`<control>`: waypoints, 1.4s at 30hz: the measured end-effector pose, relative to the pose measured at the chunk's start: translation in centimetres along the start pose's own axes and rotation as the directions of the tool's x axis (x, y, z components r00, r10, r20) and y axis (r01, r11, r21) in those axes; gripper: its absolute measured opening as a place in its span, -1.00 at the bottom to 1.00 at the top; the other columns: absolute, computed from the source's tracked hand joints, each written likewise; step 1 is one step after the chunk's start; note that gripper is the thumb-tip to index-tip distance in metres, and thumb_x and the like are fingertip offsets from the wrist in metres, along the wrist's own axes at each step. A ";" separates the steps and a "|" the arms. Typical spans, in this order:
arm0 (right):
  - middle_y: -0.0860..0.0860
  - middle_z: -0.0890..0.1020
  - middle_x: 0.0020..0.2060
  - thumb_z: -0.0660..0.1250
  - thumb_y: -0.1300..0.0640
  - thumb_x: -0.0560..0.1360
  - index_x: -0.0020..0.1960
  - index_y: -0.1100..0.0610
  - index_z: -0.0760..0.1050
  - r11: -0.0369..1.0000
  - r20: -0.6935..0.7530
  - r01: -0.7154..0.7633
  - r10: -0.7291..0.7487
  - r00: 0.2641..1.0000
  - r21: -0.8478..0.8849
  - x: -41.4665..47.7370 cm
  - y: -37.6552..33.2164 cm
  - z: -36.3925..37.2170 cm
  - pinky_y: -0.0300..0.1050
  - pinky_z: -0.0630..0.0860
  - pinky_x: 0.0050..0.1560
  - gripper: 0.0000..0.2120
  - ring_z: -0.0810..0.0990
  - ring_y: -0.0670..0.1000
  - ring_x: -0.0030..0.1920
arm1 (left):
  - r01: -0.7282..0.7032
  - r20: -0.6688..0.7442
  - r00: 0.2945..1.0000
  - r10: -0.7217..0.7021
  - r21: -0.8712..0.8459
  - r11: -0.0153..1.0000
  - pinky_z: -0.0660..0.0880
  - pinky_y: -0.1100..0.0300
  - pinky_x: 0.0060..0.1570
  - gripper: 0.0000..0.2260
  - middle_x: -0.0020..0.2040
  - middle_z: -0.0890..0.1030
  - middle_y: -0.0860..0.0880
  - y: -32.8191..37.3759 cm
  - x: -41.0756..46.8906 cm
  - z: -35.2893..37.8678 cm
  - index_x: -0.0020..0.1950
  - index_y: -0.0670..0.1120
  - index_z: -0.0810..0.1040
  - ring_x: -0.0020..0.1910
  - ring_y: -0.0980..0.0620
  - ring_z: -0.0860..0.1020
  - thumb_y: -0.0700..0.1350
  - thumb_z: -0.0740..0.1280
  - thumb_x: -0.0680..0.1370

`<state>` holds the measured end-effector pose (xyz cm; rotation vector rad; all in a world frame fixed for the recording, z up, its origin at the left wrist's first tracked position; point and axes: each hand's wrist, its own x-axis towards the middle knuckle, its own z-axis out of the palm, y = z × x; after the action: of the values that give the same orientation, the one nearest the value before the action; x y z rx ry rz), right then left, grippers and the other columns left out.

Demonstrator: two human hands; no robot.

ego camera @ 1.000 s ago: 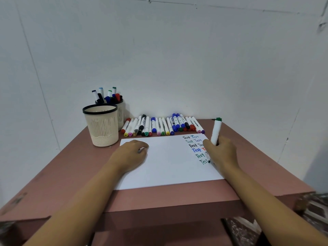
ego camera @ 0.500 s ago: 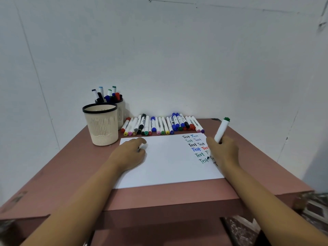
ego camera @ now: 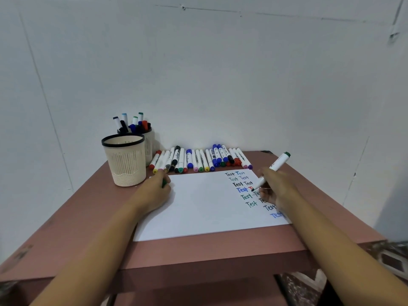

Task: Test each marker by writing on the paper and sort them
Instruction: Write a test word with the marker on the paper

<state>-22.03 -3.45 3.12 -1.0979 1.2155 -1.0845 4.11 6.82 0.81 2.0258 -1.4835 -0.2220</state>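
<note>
Right hand (ego camera: 277, 189) pinches a white marker (ego camera: 273, 167) with a green end, fingers curled round the lower barrel. The marker is tilted, its tip touching the right part of the paper (ego camera: 198, 206) among rows of the word "Test". Left hand (ego camera: 154, 192) rests on the paper's far left corner, fingers curled round a green cap (ego camera: 164, 183). A row of markers (ego camera: 198, 161) lies along the table's (ego camera: 198, 250) far edge. At far left stand a cup (ego camera: 124, 161) and, behind it, a second cup (ego camera: 149, 142) holding markers.
</note>
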 end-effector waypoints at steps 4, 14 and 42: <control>0.10 0.44 -0.41 0.25 0.21 0.54 -0.19 0.20 0.38 1.000 0.000 -0.001 0.001 1.000 -0.014 0.1 -0.9 0.3 -0.24 0.44 -0.55 -0.85 0.40 -0.03 -0.48 | -0.062 -0.046 0.997 0.063 0.027 0.998 0.32 0.19 0.00 -0.79 0.10 0.52 -0.10 -0.5 0.2 0.2 0.22 -0.13 0.40 0.05 -0.02 0.45 -0.23 0.11 0.61; 0.02 0.49 -0.47 0.24 0.11 0.55 -0.15 0.13 0.40 0.979 0.215 0.198 -0.205 0.955 0.054 -1.2 -2.1 5.6 -0.22 0.23 -0.46 -0.86 0.28 -0.09 -0.48 | -0.216 -0.139 0.972 0.190 -0.201 0.955 0.46 0.23 -0.17 -0.68 0.01 0.56 0.04 2.0 -0.3 0.8 0.19 0.05 0.27 -0.25 0.11 0.55 -0.13 0.34 0.54; 0.01 0.40 -0.44 0.37 0.14 0.52 -0.21 0.15 0.52 0.958 0.539 0.119 -0.246 0.806 0.259 -1.8 1.0 9.1 -0.30 0.22 -0.49 -0.85 0.29 -0.12 -0.49 | -0.169 -0.138 0.985 0.106 -0.614 0.771 0.37 0.40 -0.39 -0.97 -0.49 0.55 0.05 3.9 -0.8 0.6 -0.15 0.01 0.64 -0.48 0.14 0.51 -0.12 0.43 0.46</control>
<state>-13.01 -1.10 2.73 -1.2684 0.5098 -0.9077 0.35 6.63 2.36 1.3624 -1.2667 -0.4806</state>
